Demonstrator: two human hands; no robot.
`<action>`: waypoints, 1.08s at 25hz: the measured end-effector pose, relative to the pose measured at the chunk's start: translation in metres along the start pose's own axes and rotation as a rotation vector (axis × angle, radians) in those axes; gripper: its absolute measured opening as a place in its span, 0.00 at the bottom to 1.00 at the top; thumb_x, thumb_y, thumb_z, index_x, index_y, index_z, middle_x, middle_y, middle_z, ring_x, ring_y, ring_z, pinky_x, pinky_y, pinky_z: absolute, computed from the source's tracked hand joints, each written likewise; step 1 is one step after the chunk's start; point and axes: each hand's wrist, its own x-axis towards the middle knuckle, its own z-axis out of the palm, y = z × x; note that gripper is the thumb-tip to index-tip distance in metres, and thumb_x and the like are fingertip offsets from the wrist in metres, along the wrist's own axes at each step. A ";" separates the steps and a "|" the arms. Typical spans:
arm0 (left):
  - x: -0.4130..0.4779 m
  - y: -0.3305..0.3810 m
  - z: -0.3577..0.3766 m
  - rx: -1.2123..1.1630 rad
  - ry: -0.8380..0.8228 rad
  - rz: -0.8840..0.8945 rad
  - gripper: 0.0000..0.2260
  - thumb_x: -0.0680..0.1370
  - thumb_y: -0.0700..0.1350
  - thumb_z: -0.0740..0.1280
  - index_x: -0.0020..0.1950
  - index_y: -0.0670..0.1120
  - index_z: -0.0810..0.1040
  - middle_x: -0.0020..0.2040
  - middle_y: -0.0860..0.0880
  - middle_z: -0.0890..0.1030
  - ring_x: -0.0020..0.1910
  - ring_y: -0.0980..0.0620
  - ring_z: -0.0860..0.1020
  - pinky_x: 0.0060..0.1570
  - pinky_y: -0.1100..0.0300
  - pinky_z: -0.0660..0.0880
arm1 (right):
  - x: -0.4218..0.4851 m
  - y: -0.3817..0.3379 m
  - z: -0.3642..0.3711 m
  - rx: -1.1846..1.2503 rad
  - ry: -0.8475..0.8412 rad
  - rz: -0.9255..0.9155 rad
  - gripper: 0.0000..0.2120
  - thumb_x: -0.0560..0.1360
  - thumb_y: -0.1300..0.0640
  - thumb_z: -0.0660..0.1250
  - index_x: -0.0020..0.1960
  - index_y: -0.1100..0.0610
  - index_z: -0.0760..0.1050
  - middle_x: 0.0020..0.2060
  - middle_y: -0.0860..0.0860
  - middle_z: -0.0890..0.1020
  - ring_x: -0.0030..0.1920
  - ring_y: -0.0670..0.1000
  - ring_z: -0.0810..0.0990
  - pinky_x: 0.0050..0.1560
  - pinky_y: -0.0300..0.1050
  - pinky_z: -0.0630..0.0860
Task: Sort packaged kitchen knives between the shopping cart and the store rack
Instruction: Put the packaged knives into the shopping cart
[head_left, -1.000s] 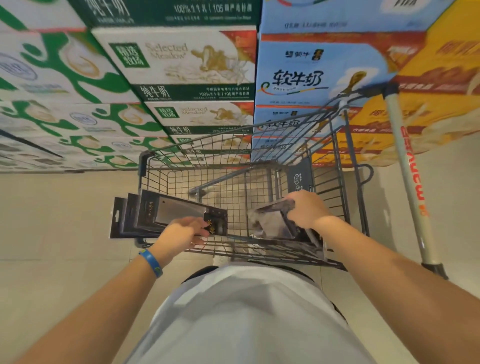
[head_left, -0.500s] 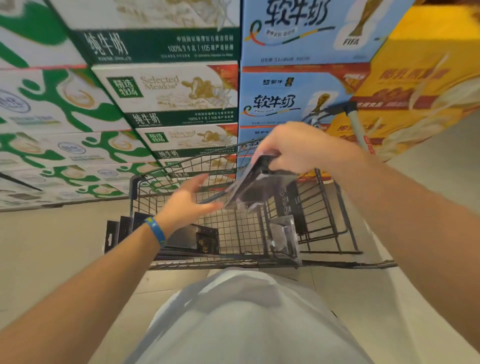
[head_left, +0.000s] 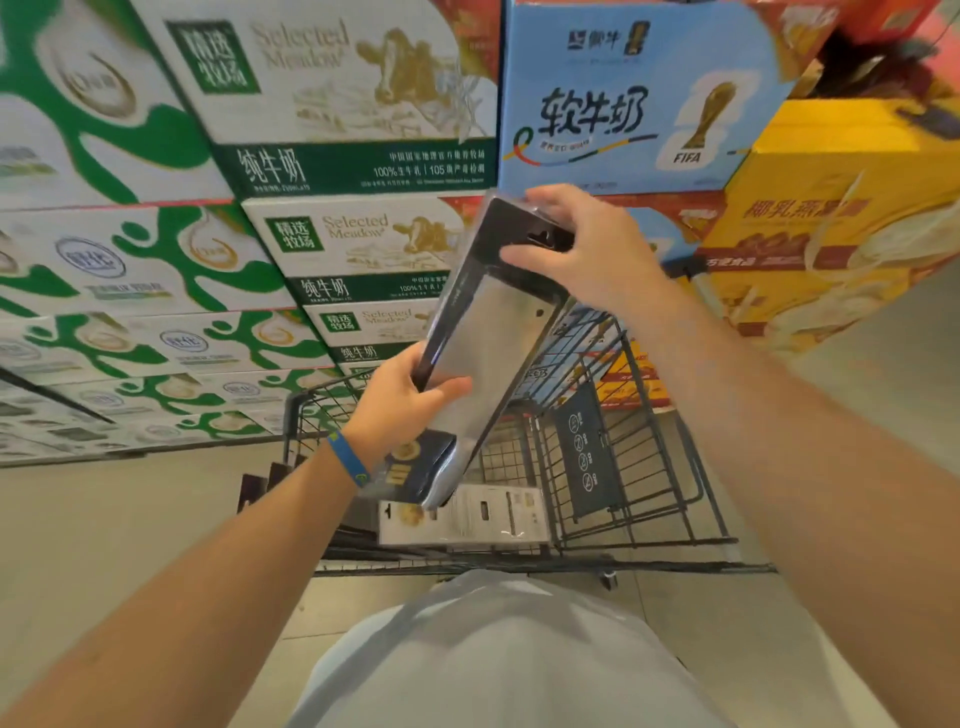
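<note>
Right, both hands are on one knife pack (head_left: 493, 332), held up over the cart (head_left: 519, 565) and clear of it.

- Left hand (head_left: 400, 405): grips the pack's lower left edge, thumb across the front, fingers behind. Blue wristband (head_left: 348, 462) on that wrist.
- Right hand (head_left: 587, 254): holds the top end by the hang hole, thumb on the front, fingers curled over the top edge.
- The pack is tilted, its top end up and away from me and its dark handle end down toward my body. A shiny wide blade shows through the clear front.
- Second pack (head_left: 467, 514) lies flat in the cart's near end with its white back up, just below the held one.
- Dark packs (head_left: 254, 488) sit at the cart's left edge, partly hidden by my left arm. I can't tell how many.
- A dark sign panel (head_left: 587, 452) hangs inside the cart.
- Beyond the cart are stacked cartons: green-and-white milk cartons (head_left: 353, 104) on the left, a blue carton (head_left: 623, 104) in the centre and a yellow carton (head_left: 857, 208) on the right.
- My pale shirt (head_left: 493, 649) fills the bottom of the view.
</note>
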 end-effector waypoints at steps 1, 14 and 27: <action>-0.001 0.000 0.000 -0.016 0.028 -0.010 0.13 0.74 0.46 0.76 0.57 0.52 0.80 0.48 0.54 0.86 0.49 0.55 0.84 0.47 0.58 0.81 | -0.009 0.010 0.012 0.021 0.089 0.074 0.37 0.72 0.39 0.76 0.75 0.51 0.69 0.70 0.49 0.77 0.69 0.48 0.74 0.68 0.44 0.71; -0.014 -0.001 -0.013 -0.492 0.004 -0.251 0.18 0.78 0.45 0.71 0.68 0.47 0.74 0.61 0.47 0.83 0.62 0.46 0.80 0.58 0.52 0.78 | -0.108 0.056 0.138 1.049 -0.093 0.624 0.37 0.59 0.46 0.85 0.65 0.52 0.77 0.52 0.51 0.88 0.52 0.54 0.88 0.47 0.49 0.85; -0.005 -0.012 0.021 -0.359 -0.004 -0.114 0.15 0.75 0.51 0.75 0.59 0.50 0.79 0.52 0.49 0.86 0.51 0.49 0.85 0.45 0.58 0.82 | -0.212 0.077 0.081 0.864 0.615 0.915 0.40 0.50 0.28 0.82 0.53 0.52 0.84 0.47 0.47 0.89 0.48 0.51 0.88 0.55 0.54 0.84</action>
